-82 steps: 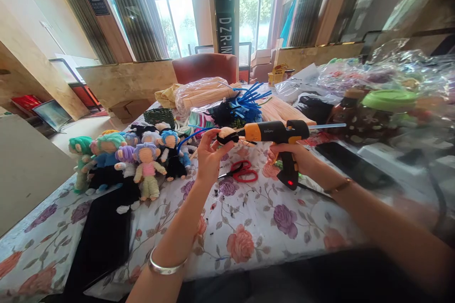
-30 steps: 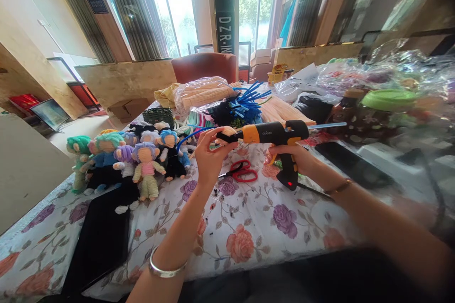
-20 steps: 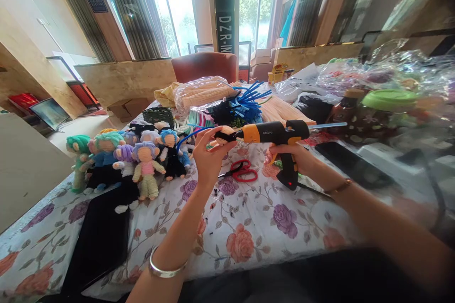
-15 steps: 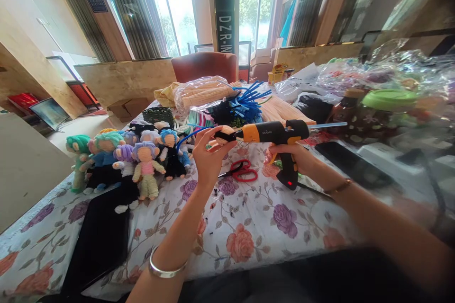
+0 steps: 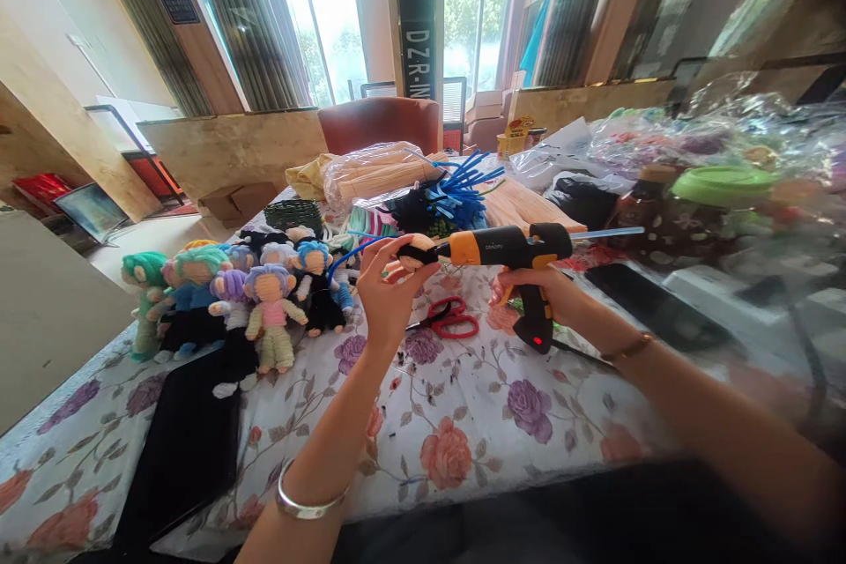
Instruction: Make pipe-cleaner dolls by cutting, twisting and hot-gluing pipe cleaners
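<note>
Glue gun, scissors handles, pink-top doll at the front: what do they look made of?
Glue gun: probably hard plastic, black and orange, with smooth, molded-looking panels.
Scissors handles: likely plastic, smooth solid red loops; a rubbery coat is possible.
Pink-top doll: yarn or chenille stems, soft matte look, going by the ridged, wound rows; too small to tell which.

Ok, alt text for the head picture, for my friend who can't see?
Right fingers hold a glue gun, its nozzle by a peach and black piece in the left fingers. Dolls and red-handled scissors rest on a flowered tablecloth.
</note>
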Demonstrator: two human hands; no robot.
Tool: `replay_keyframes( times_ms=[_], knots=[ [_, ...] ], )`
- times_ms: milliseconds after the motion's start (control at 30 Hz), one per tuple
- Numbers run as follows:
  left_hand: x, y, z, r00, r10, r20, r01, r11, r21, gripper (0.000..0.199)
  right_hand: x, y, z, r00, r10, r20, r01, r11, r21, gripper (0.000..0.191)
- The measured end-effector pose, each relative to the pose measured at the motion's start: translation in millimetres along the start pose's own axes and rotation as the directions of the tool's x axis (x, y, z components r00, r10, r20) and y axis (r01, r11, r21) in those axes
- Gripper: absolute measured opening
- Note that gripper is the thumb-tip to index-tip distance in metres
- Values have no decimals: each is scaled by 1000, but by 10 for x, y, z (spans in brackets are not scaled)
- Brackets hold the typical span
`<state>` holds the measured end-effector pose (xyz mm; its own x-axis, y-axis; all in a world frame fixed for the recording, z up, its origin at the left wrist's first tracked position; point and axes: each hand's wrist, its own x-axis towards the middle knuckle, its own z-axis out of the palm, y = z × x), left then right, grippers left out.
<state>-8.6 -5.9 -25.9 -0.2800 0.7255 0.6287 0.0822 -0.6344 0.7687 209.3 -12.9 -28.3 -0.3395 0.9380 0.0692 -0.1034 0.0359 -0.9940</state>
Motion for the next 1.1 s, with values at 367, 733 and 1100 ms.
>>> replay_keyframes(
  times_ms=[367, 733, 1100],
  knots=[
    [15, -71, 1, 1000, 2, 19, -1, 999, -45, 44, 2, -14, 12, 998, 35, -55, -33, 999, 30, 14],
    [26, -110, 14, 1000, -18, 6, 18, 997, -71, 44, 21, 14, -23, 999, 12, -38, -10, 999, 51, 16],
    [10, -81, -15, 1000, -9, 10, 9, 999, 51, 45, 18, 41, -50, 999, 31, -23, -31, 999, -4, 16]
  ],
)
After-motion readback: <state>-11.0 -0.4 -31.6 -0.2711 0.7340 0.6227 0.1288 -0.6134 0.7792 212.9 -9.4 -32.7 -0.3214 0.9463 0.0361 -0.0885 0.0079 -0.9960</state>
